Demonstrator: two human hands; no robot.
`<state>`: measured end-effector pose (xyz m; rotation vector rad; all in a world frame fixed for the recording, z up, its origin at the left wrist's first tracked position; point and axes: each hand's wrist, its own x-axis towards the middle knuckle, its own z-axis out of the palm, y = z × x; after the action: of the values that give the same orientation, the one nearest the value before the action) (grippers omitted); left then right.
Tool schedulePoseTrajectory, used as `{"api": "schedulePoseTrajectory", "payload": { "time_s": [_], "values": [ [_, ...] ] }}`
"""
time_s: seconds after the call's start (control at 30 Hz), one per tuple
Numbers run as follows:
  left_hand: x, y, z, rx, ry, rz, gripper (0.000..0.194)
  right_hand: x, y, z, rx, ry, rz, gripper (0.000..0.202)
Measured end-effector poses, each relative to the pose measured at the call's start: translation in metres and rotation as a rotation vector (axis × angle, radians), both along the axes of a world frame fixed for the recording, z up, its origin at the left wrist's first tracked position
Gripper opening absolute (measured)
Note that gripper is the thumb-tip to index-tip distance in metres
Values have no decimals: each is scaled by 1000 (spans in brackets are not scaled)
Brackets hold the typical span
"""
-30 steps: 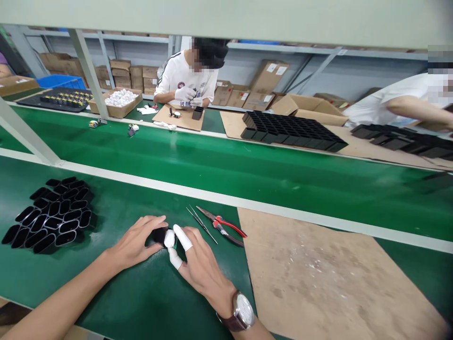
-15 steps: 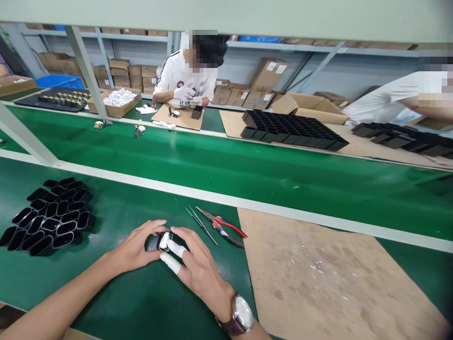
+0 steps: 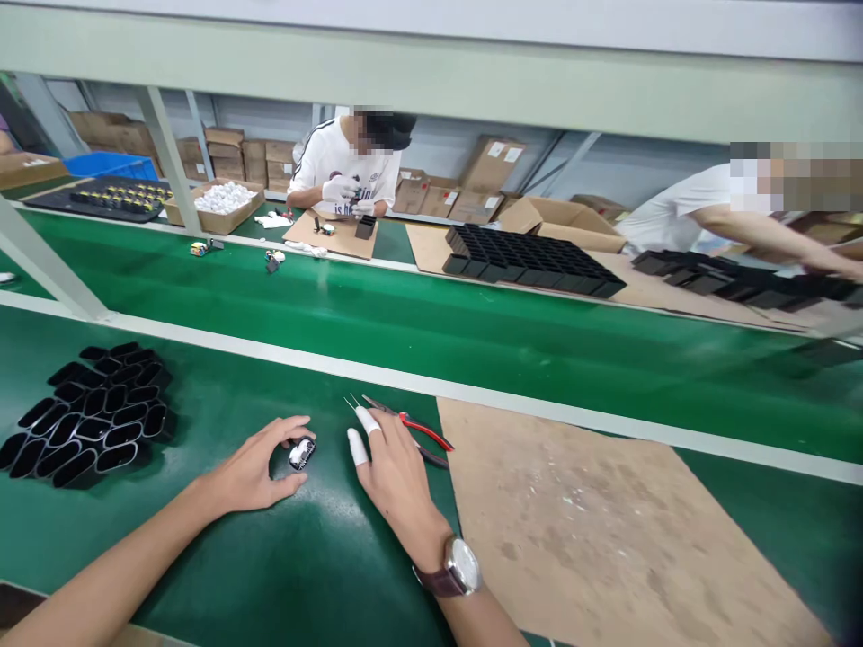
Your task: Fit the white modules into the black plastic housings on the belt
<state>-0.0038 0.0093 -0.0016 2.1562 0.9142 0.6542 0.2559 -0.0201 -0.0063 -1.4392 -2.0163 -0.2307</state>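
My left hand (image 3: 260, 463) curves around a small black case (image 3: 302, 453) with white material inside, its thumb and fingers on either side. Over the tweezers (image 3: 351, 403) and beside the red-handled pliers (image 3: 431, 433) is my right hand (image 3: 391, 467), its thumb and index finger apart. White covers sit on those two fingertips, and a watch is on the wrist. The hand hides most of the tweezers; whether it touches them cannot be made out.
Several black cases (image 3: 94, 422) stand at the left. A brown board (image 3: 607, 530) lies at the right. Beyond a white rail (image 3: 270, 352) runs a green belt (image 3: 418, 323). Two people work across it, near black trays (image 3: 532, 261).
My right hand has left the black case and moved right and up to the tweezers. My left hand stays around the case. The view has shifted slightly.
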Motion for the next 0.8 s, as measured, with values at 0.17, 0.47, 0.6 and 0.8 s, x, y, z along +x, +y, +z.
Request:
{"api": "schedulePoseTrajectory", "payload": {
  "time_s": [0.17, 0.47, 0.6, 0.8],
  "values": [
    [-2, 4, 2, 35, -28, 41, 59, 11, 8, -13, -76, -236, -102, 38],
    [-2, 7, 2, 19, -123, 15, 34, -7, -5, 4, 14, 33, 124, 26],
    [-3, 12, -2, 83, -185, -43, 37, -3, 1, -2, 4, -74, 33, 28],
    [-3, 11, -2, 143, -223, -73, 40, 14, 0, -12, 36, -105, 39, 26]
  ]
}}
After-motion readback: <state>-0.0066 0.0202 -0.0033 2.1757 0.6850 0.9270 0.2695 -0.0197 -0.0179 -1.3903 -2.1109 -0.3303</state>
